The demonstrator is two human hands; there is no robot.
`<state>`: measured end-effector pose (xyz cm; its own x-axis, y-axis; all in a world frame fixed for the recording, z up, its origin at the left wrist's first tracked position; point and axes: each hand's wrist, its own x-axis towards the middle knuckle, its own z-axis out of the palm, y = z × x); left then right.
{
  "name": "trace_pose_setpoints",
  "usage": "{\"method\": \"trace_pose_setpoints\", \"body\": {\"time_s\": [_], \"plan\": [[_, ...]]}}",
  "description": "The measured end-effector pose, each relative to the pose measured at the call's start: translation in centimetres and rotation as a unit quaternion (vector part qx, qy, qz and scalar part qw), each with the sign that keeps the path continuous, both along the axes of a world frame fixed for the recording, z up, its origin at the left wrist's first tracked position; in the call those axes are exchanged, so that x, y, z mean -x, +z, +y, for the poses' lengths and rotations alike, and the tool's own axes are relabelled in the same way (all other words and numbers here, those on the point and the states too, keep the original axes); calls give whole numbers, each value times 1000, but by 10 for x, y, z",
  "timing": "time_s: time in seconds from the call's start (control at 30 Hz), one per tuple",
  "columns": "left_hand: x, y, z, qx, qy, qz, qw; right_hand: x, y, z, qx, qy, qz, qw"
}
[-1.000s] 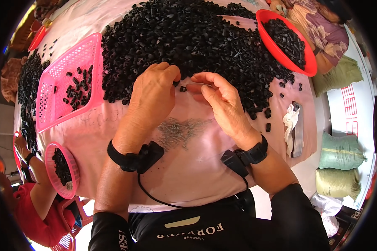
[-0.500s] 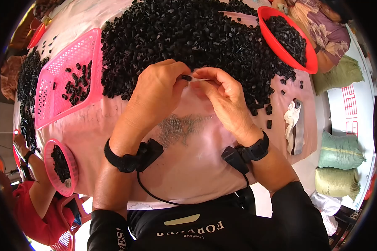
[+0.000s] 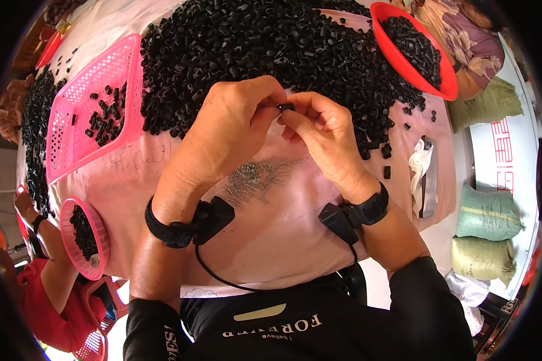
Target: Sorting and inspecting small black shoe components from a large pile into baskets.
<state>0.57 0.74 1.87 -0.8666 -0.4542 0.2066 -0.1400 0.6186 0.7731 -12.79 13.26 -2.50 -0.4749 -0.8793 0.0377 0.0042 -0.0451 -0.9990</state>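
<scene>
A small black plastic part [image 3: 286, 107] is pinched between the fingertips of both hands, above the near edge of a big heap of similar black parts [image 3: 241, 45]. My left hand [image 3: 238, 117] grips it from the left with thumb and index finger. From the right, my right hand [image 3: 322, 129] closes its thumb and fingers on the same part. Fingers partly cover it, so its exact shape is unclear. Under the hands, many tiny grey metal pieces [image 3: 253, 180] lie scattered on the pink cloth [image 3: 283, 234].
At left stand a pink rectangular basket [image 3: 90, 147] with some black parts and a round pink basket [image 3: 105, 246]. A red basin [image 3: 448, 87] of black parts sits far right, beside another person. A metal bar [image 3: 429, 186] with white cloth lies at right. Another person's hand [image 3: 25, 207] shows far left.
My hands have come together, and my right fingertips now meet the black part that my left hand held. The view has shifted slightly.
</scene>
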Motion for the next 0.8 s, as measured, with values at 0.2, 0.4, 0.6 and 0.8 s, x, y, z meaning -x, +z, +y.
{"method": "trace_pose_setpoints", "body": {"time_s": [0.2,0.4,0.6,0.8], "plan": [[0,1,0,-1,25,8,1000,-2,-1,0,-14,19,-16,1000],[-1,1,-2,19,-4,2,1000,-1,-2,0,-13,20,2,1000],[-7,4,-8,16,0,-37,999,0,-2,-1,6,-6,6,1000],[-13,-9,-7,79,-114,-122,983,1,-1,-1,25,-49,-38,998]]}}
